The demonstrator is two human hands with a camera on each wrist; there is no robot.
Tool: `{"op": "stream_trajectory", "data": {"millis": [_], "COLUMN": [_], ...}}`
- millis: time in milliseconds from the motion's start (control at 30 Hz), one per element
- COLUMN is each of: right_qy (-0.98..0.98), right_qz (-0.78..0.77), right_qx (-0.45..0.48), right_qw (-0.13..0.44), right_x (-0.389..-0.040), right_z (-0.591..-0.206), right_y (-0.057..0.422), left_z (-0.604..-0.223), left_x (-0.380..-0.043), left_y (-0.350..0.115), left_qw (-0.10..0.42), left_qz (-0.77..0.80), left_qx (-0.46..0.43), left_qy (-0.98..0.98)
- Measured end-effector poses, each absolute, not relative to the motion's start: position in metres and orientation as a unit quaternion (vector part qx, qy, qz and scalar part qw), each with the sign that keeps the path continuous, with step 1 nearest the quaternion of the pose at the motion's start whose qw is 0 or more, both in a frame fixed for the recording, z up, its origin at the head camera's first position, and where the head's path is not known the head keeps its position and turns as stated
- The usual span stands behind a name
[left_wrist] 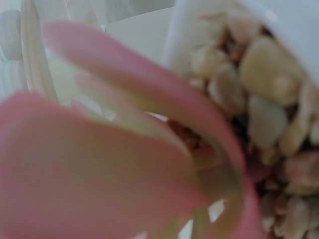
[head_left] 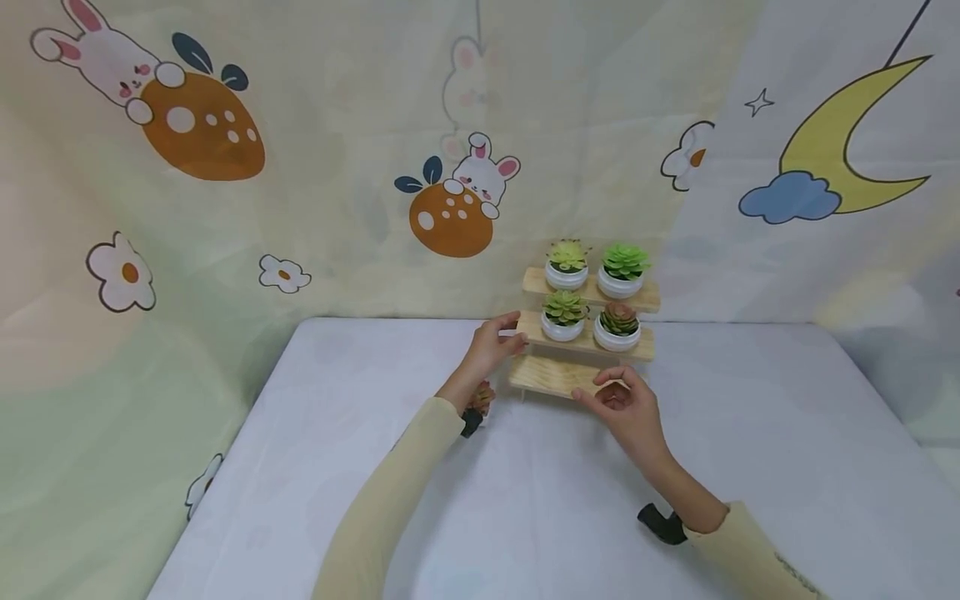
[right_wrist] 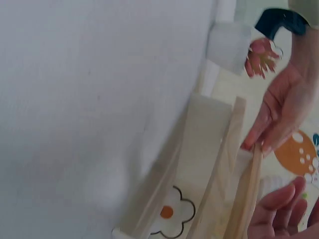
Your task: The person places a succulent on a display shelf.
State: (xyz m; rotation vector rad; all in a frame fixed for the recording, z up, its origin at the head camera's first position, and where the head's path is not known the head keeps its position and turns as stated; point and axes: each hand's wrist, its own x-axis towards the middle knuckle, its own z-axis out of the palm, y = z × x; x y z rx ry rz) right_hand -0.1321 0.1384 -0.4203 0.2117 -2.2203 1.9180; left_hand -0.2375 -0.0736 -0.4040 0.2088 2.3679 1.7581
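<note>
A three-tier wooden shelf stand (head_left: 551, 375) holds small potted succulents on its two upper tiers. My left hand (head_left: 487, 350) pinches the left end of the middle tier between thumb and fingers. My right hand (head_left: 630, 412) hovers at the lowest tier with fingers bent and thumb apart, nothing between them; its fingers (right_wrist: 279, 204) show at the edge of the right wrist view. On the middle tier sit a green succulent (head_left: 565, 308) and a reddish-brown one (head_left: 619, 319). A pink succulent (right_wrist: 261, 57) in a white pot (right_wrist: 229, 45) stands beside my left wrist, its leaves filling the left wrist view.
Two more succulents, a yellow-green one (head_left: 567, 255) and a bright green one (head_left: 626, 262), occupy the top tier. The stand is near the back edge of a white table (head_left: 360, 400). A printed cloth backdrop (head_left: 345, 233) hangs right behind it.
</note>
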Motion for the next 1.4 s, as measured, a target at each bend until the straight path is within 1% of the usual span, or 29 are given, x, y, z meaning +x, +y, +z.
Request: {"op": "stream_trajectory", "data": {"millis": [167, 267, 367, 467, 567, 667, 1000, 1400], "right_qy": [-0.733, -0.733, -0.740, -0.749, -0.758, -0.760, -0.729, -0.724], "right_qz": [0.653, 0.638, 0.619, 0.603, 0.588, 0.583, 0.621, 0.634], "right_qx": [0.189, 0.236, 0.252, 0.244, 0.226, 0.215, 0.196, 0.165], "right_qw": [0.033, -0.016, -0.074, -0.130, -0.170, -0.188, -0.212, -0.217], "right_x": [-0.133, -0.133, -0.134, -0.136, -0.139, -0.142, -0.152, -0.164], "right_z": [-0.431, -0.436, -0.439, -0.441, -0.444, -0.447, -0.458, -0.464], "right_y": [0.119, 0.107, 0.096, 0.084, 0.074, 0.065, 0.040, 0.035], "left_z": [-0.403, -0.404, -0.404, -0.405, -0.405, -0.405, -0.404, -0.405], "left_x": [-0.236, -0.236, -0.236, -0.236, -0.236, -0.235, -0.233, -0.234], "left_y": [-0.075, -0.076, -0.076, -0.076, -0.076, -0.076, -0.077, -0.077], "left_qw": [0.082, 0.081, 0.082, 0.079, 0.075, 0.076, 0.076, 0.081], "left_qz": [0.590, 0.588, 0.585, 0.583, 0.584, 0.587, 0.588, 0.595], "left_qx": [0.076, 0.083, 0.086, 0.085, 0.084, 0.086, 0.092, 0.088], "left_qy": [0.799, 0.801, 0.803, 0.804, 0.804, 0.802, 0.800, 0.795]}}
